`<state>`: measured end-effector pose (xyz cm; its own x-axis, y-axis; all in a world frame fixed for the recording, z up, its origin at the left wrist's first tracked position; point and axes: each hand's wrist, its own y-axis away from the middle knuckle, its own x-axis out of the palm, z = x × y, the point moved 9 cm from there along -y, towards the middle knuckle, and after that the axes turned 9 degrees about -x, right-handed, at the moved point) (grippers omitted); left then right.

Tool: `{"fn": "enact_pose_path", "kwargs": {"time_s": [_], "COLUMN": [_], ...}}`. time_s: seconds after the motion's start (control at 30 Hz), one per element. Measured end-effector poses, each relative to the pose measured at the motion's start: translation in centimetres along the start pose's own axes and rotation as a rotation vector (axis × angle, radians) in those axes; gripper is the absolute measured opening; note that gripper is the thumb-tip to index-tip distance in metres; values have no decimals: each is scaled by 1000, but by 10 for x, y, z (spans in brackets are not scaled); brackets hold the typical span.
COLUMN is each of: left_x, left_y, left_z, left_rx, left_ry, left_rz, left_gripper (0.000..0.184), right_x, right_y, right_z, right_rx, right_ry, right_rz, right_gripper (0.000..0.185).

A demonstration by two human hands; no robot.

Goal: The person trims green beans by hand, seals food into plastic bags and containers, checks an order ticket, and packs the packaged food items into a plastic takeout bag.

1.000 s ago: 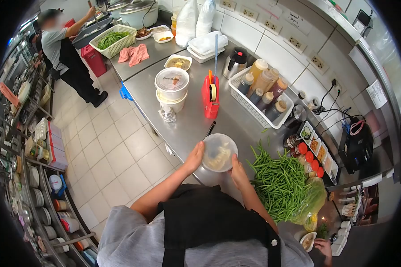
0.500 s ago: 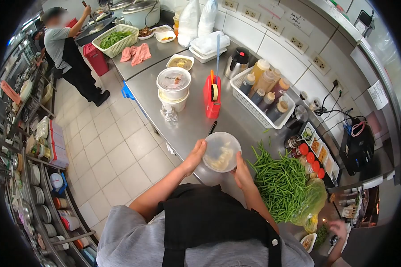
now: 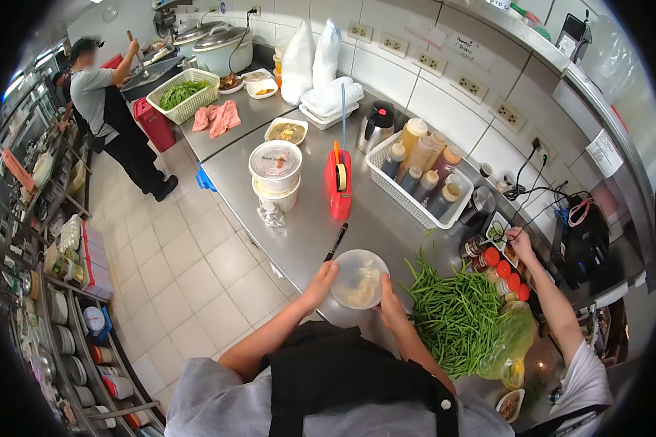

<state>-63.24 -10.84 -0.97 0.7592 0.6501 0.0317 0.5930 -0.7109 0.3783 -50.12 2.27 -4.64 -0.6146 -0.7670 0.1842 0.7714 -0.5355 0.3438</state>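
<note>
A round translucent tub (image 3: 359,280) with pale pieces inside is held between both of my hands at the counter's near edge. My left hand (image 3: 319,285) grips its left side, and my right hand (image 3: 391,304) holds the lower right side. Just beyond the tub a black marker (image 3: 337,241) lies on the steel counter. Right of my right hand is a heap of green beans (image 3: 455,313), with a plastic bag (image 3: 512,339) at its edge. Farther back stand a red tape dispenser (image 3: 339,186) and stacked white tubs (image 3: 275,166).
A white basket (image 3: 415,191) holds several sauce bottles. A co-worker's hand (image 3: 519,242) reaches over the topping trays at the right, above red-lidded jars (image 3: 503,271). Another person (image 3: 113,109) stands far left. A pink cloth (image 3: 216,119) lies at the back.
The co-worker's arm at the right has moved from near the small bowl up to the topping trays. My view has tilted slightly; both my hands still hold the tub.
</note>
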Motion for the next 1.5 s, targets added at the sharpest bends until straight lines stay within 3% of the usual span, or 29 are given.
{"fn": "enact_pose_path", "kwargs": {"time_s": [0.33,0.5,0.57,0.63,0.77,0.83,0.97,1.03,1.2,1.33,1.47,1.5], "left_x": [-10,-17,-20,-15,-54,-78,-195,-277,-448,-528,-567,-569], "left_y": [-21,-19,-17,-21,-28,-25,-27,-33,-37,-32,-47,-49], "left_z": [35,22,9,4,-15,-13,-34,-32,-11,16,46,47], "left_rx": [5,158,173,113,233,18,-57,-95,-143,-192,-239,-253], "left_ry": [-139,-269,-217,-311,-369,-330,-468,-346,-345,-169,-259,-261], "left_rz": [-142,-271,-190,-4,157,510,568,311,-248,-569,-593,-588], "left_gripper": [54,47,47,48,48,44,43,43,37,28,39,38], "right_x": [-22,-16,-29,-19,28,88,210,273,368,397,427,436], "right_y": [-10,-15,-17,-16,-48,-64,-137,-184,-386,-522,-595,-610], "right_z": [-13,0,33,88,221,291,383,416,481,536,560,562], "right_rx": [127,113,34,-201,-536,-686,-917,-952,-973,-1160,-1155,-1150], "right_ry": [116,216,937,1149,1209,1223,1152,1218,1374,1356,1288,1472], "right_rz": [9,-12,-175,-241,-326,-248,-65,35,6,-403,-553,-519], "right_gripper": [63,68,71,76,61,49,34,33,42,41,29,23]}}
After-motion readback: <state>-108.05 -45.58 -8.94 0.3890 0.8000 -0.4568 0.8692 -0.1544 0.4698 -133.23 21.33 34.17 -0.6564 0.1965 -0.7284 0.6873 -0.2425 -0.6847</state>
